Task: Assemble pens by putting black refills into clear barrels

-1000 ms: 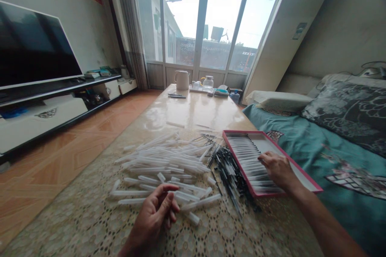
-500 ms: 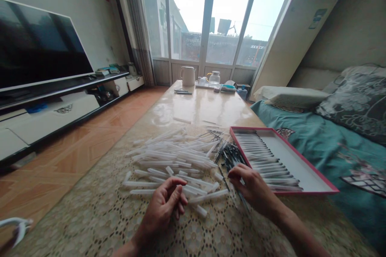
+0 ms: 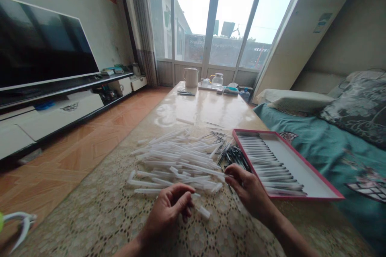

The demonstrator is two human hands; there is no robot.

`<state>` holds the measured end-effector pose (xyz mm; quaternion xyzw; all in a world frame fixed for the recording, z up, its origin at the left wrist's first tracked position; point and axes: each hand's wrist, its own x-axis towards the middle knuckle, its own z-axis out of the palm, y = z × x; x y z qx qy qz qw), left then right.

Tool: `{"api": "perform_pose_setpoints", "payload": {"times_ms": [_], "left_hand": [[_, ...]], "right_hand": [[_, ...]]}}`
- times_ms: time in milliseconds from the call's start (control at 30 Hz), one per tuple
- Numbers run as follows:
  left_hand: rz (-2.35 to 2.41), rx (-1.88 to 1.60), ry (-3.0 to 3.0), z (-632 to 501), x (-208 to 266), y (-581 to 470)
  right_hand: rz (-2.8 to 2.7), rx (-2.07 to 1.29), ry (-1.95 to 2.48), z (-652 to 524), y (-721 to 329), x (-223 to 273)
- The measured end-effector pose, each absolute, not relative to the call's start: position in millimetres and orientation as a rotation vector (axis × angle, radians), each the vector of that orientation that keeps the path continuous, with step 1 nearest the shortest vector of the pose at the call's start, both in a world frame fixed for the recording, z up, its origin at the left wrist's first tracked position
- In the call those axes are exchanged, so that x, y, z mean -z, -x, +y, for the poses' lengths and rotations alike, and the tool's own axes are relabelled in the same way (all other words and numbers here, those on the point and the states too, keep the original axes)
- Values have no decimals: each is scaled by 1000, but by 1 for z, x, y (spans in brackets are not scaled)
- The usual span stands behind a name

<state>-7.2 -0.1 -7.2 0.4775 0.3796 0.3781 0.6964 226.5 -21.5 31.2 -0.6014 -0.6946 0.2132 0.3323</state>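
A heap of clear plastic tubes (image 3: 177, 158) lies on the lace-covered table (image 3: 99, 217). Right of it is a smaller pile of thin dark refills (image 3: 233, 156). My left hand (image 3: 169, 209) hovers at the heap's near edge, fingertips pinched on the end of one clear tube. My right hand (image 3: 250, 192) rests on the near end of the refill pile with fingers bent down; a grip on a refill cannot be made out. A pink-rimmed white tray (image 3: 301, 164) to the right holds a row of filled tubes (image 3: 268, 164) along its left half.
At the table's far end stand a white jug (image 3: 190, 77) and a glass teapot (image 3: 217, 81). A teal bed (image 3: 337, 148) runs along the table's right side. A TV (image 3: 42, 44) on a low stand faces an orange tiled floor (image 3: 75, 148) on the left.
My right hand left the tray and moved left onto the refill pile. My left hand stayed at the near edge of the tube heap. The view drifted slightly left.
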Motion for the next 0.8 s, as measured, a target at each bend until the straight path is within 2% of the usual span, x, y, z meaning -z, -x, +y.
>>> {"api": "perform_pose_setpoints", "payload": {"times_ms": [200,333,400,567,800], "left_hand": [[693,-836,-843,3,9,7],[700,-858,-732,5,7,7],[736,-883,-711,4,5,7],[773,-908,-645,4,5,8],[768,-918,-631,7,10,10]], "right_hand": [[-1873,-622,1407,-33,-170,-34],[-1924,-591,1410,-28,-167,-26],[-1941,-484,1514,-16,-182,-21],[-1975,143,1985,25,-225,-14],[-2142,321,2038,61,-235,-16]]}}
